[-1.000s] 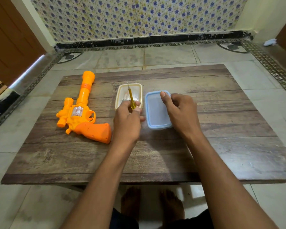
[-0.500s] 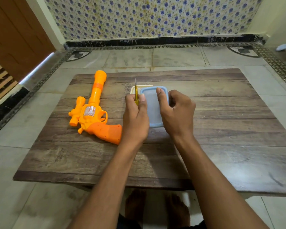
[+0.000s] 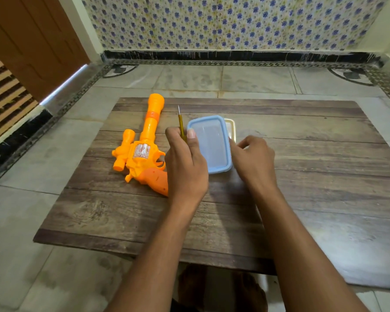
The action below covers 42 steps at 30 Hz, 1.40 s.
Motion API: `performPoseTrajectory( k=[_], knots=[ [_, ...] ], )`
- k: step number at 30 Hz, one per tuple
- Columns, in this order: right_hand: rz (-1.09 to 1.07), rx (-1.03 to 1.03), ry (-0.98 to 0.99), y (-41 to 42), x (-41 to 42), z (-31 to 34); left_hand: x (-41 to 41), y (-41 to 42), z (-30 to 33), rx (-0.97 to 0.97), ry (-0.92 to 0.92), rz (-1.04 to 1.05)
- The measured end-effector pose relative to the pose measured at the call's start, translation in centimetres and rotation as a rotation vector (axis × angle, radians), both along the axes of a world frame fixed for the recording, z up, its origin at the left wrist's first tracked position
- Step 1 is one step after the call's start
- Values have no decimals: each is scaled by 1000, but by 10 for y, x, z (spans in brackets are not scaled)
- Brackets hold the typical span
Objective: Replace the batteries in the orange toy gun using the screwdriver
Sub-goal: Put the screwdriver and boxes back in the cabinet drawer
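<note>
Wooden plank surface [image 3: 302,176] low over a pale tiled floor [image 3: 189,79], seen from above; blue-flowered wall tiles [image 3: 212,21] at 12 o'clock, brown door [image 3: 32,41] at 10 o'clock.

Left hand [image 3: 186,167] near the middle of the surface, grip closed around the yellow screwdriver [image 3: 181,127]: handle pinched between thumb and fingers, metal tip upright and pointing toward 12 o'clock, clear of the surface.

Right hand [image 3: 254,161] just at 3 o'clock of the left, fingers curled loosely, fingertips at or just beside the right edge of the blue lid [image 3: 212,145]; actual contact hard to tell, nothing held in the grip. Blue lid between the two hands, lying mostly over a cream container [image 3: 231,128], with only the container's far right corner visible at 1 o'clock of the lid.

Orange toy gun [image 3: 144,152] flat on the surface at 9 o'clock of the left hand, barrel pointing toward 12 o'clock, handle toward 5 o'clock and partly hidden behind the left hand, small scope on its left side, clear glittery cylinder at its middle.

Both bare forearms reaching in from 6 o'clock; bare feet [image 3: 223,289] dimly visible on the floor below the near edge of the surface.
</note>
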State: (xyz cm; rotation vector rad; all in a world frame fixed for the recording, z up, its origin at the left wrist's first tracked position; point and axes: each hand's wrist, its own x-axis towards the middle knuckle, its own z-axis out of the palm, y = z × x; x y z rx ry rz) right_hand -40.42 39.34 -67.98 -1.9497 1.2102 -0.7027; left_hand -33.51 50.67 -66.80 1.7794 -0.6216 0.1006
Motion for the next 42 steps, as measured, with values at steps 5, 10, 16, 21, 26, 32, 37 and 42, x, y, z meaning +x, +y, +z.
performPoseTrajectory(
  k=[5,10,16,21,26,32,37,42],
  knots=[
    [49,33,16,3,7,1,5,4,2,-7,-44,61],
    [6,135,-53,3,2,3,10,6,-2,8,77,72],
    [-110,375,-294,18,-37,8,2,23,17,52,280,82],
    [-134,493,-505,30,-59,27,-7,26,39,105,249,59],
    [-53,465,-489,14,-67,25,8,10,38,168,154,61],
    [-31,528,-518,-27,-41,26,42,-36,26,232,86,66],
    [-40,574,-486,-39,-27,89,53,-42,75,295,112,75],
    [-43,623,-492,-42,-16,194,64,-40,176,336,186,115]
  ],
)
